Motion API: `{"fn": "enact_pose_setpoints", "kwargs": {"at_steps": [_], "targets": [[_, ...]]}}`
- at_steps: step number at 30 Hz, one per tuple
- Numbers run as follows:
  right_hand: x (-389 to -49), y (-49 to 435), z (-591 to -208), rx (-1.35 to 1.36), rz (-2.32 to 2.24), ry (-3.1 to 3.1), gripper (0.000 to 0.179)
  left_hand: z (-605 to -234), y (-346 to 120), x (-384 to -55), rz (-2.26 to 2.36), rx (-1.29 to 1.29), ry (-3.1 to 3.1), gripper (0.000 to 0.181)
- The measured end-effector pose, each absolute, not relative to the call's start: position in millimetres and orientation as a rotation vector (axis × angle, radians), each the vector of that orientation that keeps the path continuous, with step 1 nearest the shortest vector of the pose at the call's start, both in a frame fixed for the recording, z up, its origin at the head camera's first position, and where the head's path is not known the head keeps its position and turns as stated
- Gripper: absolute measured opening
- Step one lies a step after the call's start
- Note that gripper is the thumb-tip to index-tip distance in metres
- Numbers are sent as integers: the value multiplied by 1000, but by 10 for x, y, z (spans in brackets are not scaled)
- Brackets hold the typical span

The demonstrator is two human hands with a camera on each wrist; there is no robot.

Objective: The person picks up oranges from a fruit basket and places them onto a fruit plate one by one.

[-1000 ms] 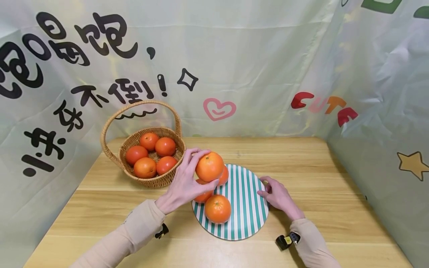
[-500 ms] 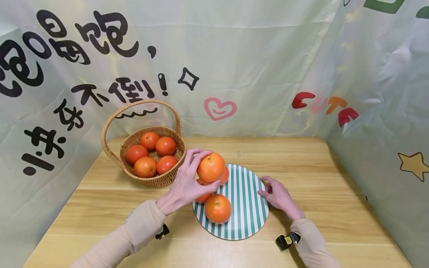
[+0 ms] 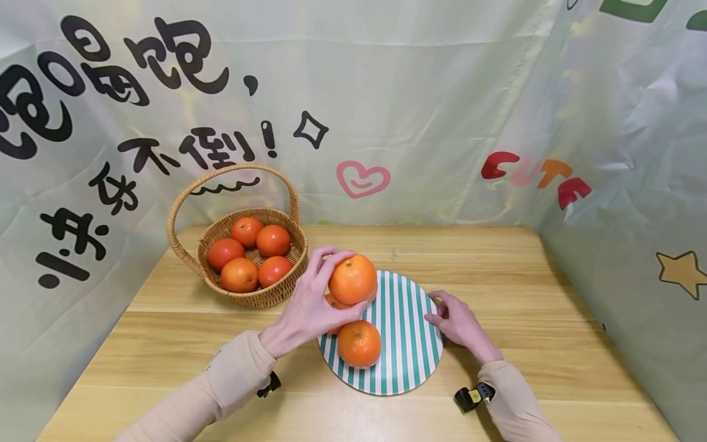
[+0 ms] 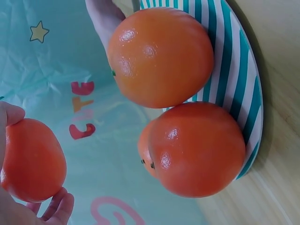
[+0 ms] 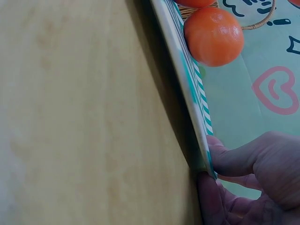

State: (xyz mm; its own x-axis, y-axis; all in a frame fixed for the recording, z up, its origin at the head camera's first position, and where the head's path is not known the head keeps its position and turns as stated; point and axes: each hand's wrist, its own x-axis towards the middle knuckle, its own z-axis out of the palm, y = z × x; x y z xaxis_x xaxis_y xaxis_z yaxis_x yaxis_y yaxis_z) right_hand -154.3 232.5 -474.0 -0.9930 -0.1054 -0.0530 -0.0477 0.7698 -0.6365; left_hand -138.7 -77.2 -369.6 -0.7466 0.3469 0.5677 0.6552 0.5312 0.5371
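Observation:
My left hand grips an orange from its left side, thumb below and fingers over the top. It is held above the left part of a round plate with green and white stripes. Under it, one orange sits near the plate's front left, with two more behind, mostly hidden from the head view. In the left wrist view, those two overlap and the held orange stands apart. At the plate's right rim, my right hand pinches the edge; the right wrist view shows the thumb on top and fingers beneath.
A wicker basket with a tall arched handle stands at the back left, holding several red-orange round fruits. The wooden table is enclosed by printed cloth walls at the back and sides.
My left hand has moved slightly right and a little down with the orange, which covers more of the back orange on the plate. My right hand has stayed on the rim.

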Motion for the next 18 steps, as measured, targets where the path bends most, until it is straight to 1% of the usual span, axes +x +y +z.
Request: {"fn": "enact_pose_setpoints", "kwargs": {"at_steps": [18], "targets": [[-1544, 2315, -4753, -126, -1017, 2892, 47, -3675, -758, -1344, -1098, -832, -2382, 72]]}}
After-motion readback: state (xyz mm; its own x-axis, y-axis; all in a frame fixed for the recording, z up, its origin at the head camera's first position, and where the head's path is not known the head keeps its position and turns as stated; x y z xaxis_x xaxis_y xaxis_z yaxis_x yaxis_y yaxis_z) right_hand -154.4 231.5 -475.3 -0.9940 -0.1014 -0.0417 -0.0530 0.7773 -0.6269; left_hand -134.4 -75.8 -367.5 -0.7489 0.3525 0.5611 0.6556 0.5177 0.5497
